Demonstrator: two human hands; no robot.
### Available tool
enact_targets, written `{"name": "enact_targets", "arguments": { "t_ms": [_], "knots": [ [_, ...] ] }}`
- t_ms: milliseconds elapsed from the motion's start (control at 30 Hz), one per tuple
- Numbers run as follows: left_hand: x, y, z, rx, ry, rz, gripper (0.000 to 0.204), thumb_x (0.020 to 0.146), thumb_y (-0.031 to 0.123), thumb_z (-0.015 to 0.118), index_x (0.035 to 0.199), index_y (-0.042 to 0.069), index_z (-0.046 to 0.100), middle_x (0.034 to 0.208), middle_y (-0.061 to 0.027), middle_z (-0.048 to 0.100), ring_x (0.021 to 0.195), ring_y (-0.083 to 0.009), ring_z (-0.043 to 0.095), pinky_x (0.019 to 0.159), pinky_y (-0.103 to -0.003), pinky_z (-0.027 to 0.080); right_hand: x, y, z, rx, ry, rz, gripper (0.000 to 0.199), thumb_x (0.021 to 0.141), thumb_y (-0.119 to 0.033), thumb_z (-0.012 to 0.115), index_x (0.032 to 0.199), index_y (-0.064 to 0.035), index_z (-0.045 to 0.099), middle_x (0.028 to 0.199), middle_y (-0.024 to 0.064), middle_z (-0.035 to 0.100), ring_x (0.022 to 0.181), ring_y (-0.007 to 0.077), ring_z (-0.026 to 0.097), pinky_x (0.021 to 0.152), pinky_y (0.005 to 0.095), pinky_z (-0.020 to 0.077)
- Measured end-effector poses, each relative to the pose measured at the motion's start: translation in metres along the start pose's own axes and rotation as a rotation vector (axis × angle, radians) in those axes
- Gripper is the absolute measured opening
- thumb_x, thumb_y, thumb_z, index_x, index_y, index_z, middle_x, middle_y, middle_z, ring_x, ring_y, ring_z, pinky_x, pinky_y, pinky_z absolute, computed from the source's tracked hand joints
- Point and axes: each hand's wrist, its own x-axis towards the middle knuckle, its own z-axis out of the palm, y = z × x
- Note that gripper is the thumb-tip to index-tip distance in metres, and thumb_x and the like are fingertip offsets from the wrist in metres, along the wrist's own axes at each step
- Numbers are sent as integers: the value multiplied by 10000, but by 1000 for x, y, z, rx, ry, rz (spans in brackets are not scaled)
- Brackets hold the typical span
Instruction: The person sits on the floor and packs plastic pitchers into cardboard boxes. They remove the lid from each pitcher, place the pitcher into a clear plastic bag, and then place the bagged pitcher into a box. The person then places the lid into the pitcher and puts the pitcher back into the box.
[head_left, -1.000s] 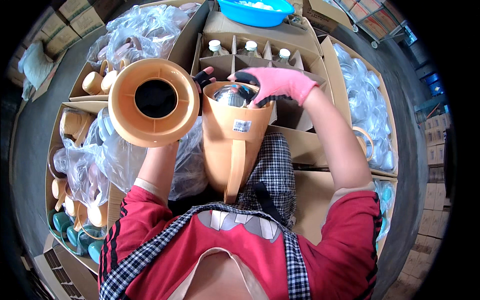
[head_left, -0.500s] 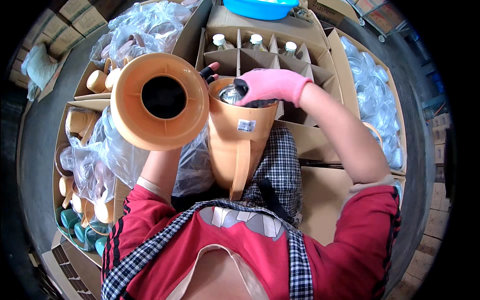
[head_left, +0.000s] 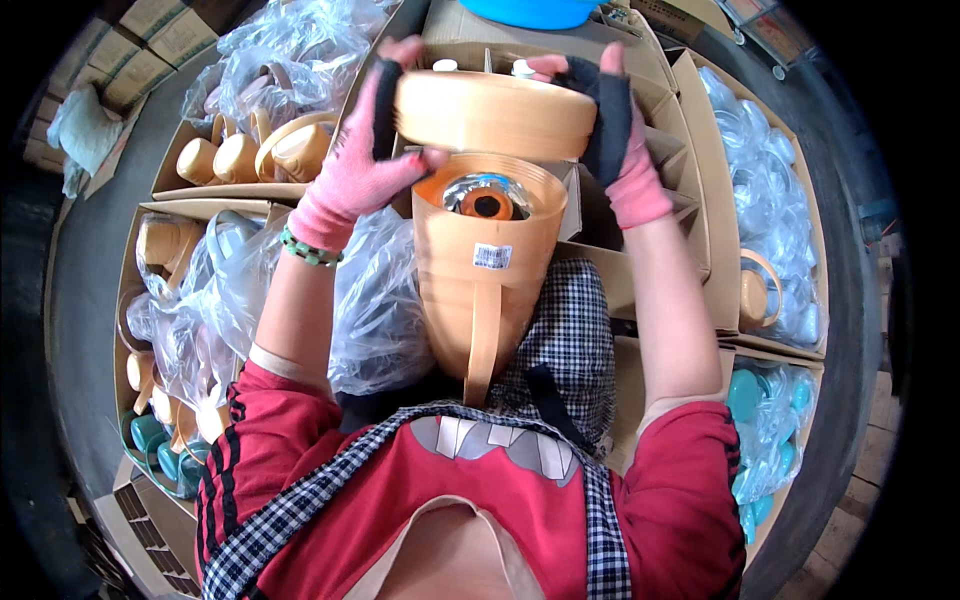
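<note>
Both gloved hands hold an orange plastic collar point(head_left: 495, 112) by its opposite sides, tilted above the jug; it is a little blurred. My left hand point(head_left: 365, 150), in a pink and black glove with bare fingertips, grips its left side. On its right side is my right hand point(head_left: 615, 130), gloved alike. Below, the orange jug body point(head_left: 455, 285) stands upright against my lap, handle point(head_left: 483, 345) toward me and a white label point(head_left: 491, 257) on its wall. Inside its mouth sits a silver glass liner point(head_left: 460, 190) with an orange ring point(head_left: 486, 206) around its dark opening. The collar and jug are apart.
Ahead is a divided carton point(head_left: 690, 215) holding white-capped bottles point(head_left: 445, 66). A blue basin point(head_left: 530, 10) is behind it. Left cartons hold orange jug parts point(head_left: 235, 158), green parts point(head_left: 150, 435) and plastic bags point(head_left: 375, 330). At right are bagged clear parts point(head_left: 750, 190) and green ones point(head_left: 765, 420).
The collar has moved right, over the jug, and turned edge-on. My right hand has left the liner inside the jug and taken the collar's right side.
</note>
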Motion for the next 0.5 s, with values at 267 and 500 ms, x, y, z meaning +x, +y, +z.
{"name": "enact_targets", "arguments": {
  "t_ms": [267,500],
  "knots": [
    [-39,-26,16,-64,-33,-183,707,734,263,623,1266,-32,261,1282,-131,329,1167,-201,323,969,-307,257,-35,45,19,-38,164,-22,626,838,-521,374,1033,56,522,1002,125,568,943,151,518,847,260,383],
    [-42,-7,25,75,-11,-284,573,720,248,639,1158,-32,398,1236,-160,341,1150,-219,339,957,-320,278,-43,41,11,-28,58,36,468,846,-396,460,1055,18,521,994,82,558,920,130,498,842,240,372]
  ]
}}
